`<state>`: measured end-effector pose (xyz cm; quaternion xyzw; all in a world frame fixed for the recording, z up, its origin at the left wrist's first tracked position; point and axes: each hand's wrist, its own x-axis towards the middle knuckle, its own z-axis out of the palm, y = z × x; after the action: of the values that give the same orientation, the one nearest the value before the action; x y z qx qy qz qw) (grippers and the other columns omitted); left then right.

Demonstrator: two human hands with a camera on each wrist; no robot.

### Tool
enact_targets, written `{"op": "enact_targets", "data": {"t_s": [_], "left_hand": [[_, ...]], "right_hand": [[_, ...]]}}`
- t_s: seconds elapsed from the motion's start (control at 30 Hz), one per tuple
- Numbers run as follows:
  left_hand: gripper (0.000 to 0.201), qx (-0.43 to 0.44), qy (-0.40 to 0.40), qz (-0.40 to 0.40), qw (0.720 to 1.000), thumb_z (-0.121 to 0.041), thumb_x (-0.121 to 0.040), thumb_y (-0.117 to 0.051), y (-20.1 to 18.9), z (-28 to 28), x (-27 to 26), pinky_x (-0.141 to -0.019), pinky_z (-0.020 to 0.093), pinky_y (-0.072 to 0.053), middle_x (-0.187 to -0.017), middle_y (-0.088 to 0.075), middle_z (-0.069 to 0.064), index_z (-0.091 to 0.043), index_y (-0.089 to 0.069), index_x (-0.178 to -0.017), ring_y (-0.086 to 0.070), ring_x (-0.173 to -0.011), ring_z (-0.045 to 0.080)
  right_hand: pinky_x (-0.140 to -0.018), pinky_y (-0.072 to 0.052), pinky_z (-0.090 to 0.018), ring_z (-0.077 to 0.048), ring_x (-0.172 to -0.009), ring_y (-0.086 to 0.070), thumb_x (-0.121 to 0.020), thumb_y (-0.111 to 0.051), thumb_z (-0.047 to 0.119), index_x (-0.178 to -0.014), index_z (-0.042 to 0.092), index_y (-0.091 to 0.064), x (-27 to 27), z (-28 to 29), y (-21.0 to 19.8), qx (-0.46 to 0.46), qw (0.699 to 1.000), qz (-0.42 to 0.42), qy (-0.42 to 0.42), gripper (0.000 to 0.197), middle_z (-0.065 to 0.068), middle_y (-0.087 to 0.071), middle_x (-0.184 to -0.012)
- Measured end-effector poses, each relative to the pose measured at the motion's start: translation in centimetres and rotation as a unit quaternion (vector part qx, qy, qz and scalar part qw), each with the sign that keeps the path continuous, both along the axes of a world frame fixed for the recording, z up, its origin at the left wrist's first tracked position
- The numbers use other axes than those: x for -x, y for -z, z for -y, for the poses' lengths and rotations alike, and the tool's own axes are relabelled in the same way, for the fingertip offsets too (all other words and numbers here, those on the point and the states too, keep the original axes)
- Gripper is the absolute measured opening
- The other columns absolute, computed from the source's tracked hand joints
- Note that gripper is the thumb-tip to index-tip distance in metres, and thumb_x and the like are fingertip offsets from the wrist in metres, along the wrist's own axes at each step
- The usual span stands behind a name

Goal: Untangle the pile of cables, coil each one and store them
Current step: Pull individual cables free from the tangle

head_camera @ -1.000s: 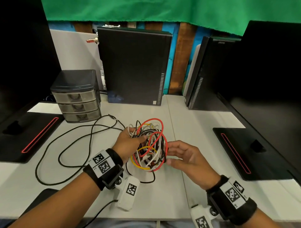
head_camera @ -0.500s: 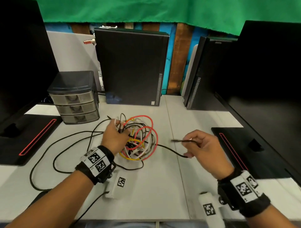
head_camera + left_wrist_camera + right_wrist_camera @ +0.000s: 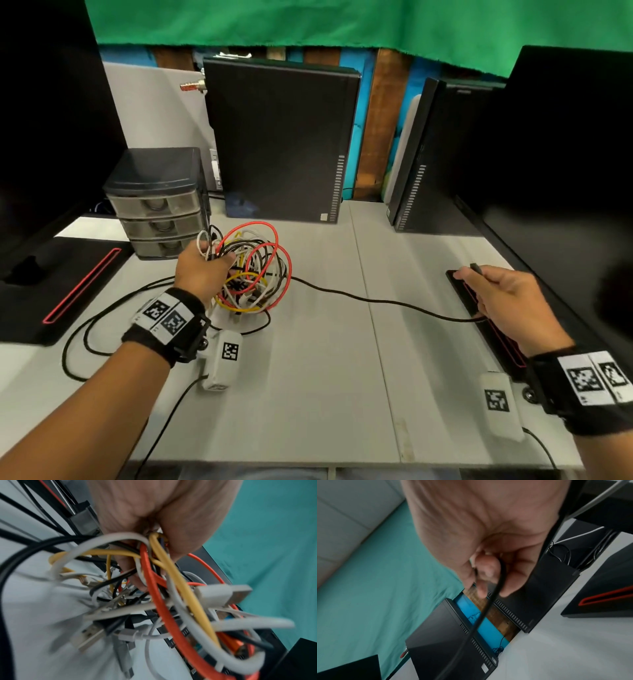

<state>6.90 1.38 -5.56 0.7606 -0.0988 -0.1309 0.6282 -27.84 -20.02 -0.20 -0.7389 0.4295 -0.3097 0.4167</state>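
1. Where the table is bare near its middle, I see the pile of cables sitting left of centre: red, yellow, white and black loops knotted together, several USB plugs poking out in my left wrist view.
2. My left hand grips the pile from its near-left side, fingers curled tight around a bunch of strands.
3. One black cable runs out of the pile's right side, dips across the table and rises to my right hand.
4. The right hand pinches that cable close to its end, thumb against curled fingers; the plug tip sticks up just past the knuckles. This hand is well apart from the pile, above the edge of a black pad with a red stripe.
5. More black cable lies in loose loops on the table left of my left wrist.
6. A small drawer unit stands just behind the pile, and two dark computer cases stand upright at the back.
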Motion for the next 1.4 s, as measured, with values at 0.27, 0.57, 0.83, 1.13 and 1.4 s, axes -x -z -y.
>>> {"op": "enact_targets", "data": {"t_s": [0.27,0.57,0.83,1.13,1.4], "left_hand": [[0.024,-0.013,0.04,0.02,0.999,-0.017,-0.084,-0.075,-0.1,1.1,2.3,-0.078,0.043,-0.059,-0.091,-0.072,0.011,-0.008,-0.061,-0.102,-0.07,-0.075,0.022],[0.023,-0.182,0.363,-0.034,0.913,-0.036,-0.097,-0.058,-4.7,1.8,6.2,-0.068,0.031,-0.049,-0.114,-0.066,0.0,-0.032,-0.055,-0.12,-0.067,-0.096,0.021],[0.021,-0.396,0.356,0.307,0.789,-0.028,-0.093,-0.06,-0.2,2.1,3.5,-0.087,0.026,-0.047,-0.118,-0.067,-0.005,-0.028,-0.072,-0.111,-0.062,-0.109,0.019],[0.013,-0.404,0.377,0.38,0.742,-0.025,-0.088,-0.059,0.1,1.8,2.1,-0.08,0.031,-0.051,-0.096,-0.069,-0.003,-0.027,-0.071,-0.085,-0.064,-0.093,0.021],[0.014,-0.164,0.142,0.288,0.933,-0.014,-0.099,-0.051,-5.0,-1.3,-3.2,-0.073,0.045,-0.058,-0.081,-0.067,0.008,-0.017,-0.059,-0.088,-0.066,-0.075,0.028]], "right_hand": [[-0.105,-0.045,-0.038,-0.016,-0.128,-0.052,-0.085,-0.065,0.058,-0.146,0.028,-0.044,-2.9,-2.5,1.2,0.13,0.963,-0.222,-0.085,0.071,0.003,-0.057,-0.136],[-0.116,-0.034,-0.044,-0.025,-0.146,-0.027,-0.07,-0.067,0.077,-0.154,0.033,-0.018,-12.3,-11.6,4.6,0.196,0.875,-0.326,-0.3,0.107,0.002,-0.022,-0.161],[-0.11,-0.042,-0.049,-0.034,-0.145,-0.029,-0.071,-0.067,0.075,-0.152,0.047,-0.013,-14.4,-10.1,5.5,0.169,0.867,-0.359,-0.301,0.102,-0.003,-0.012,-0.164],[-0.1,-0.049,-0.042,-0.036,-0.135,-0.044,-0.066,-0.077,0.062,-0.151,0.036,-0.023,-15.8,-8.5,5.6,0.181,0.83,-0.446,-0.282,0.105,-0.006,-0.02,-0.16],[-0.114,-0.039,-0.044,-0.035,-0.147,-0.03,-0.064,-0.08,0.061,-0.157,0.038,-0.012,-12.6,-3.7,4.8,0.127,0.842,-0.479,-0.213,0.117,-0.009,-0.01,-0.167]]}}
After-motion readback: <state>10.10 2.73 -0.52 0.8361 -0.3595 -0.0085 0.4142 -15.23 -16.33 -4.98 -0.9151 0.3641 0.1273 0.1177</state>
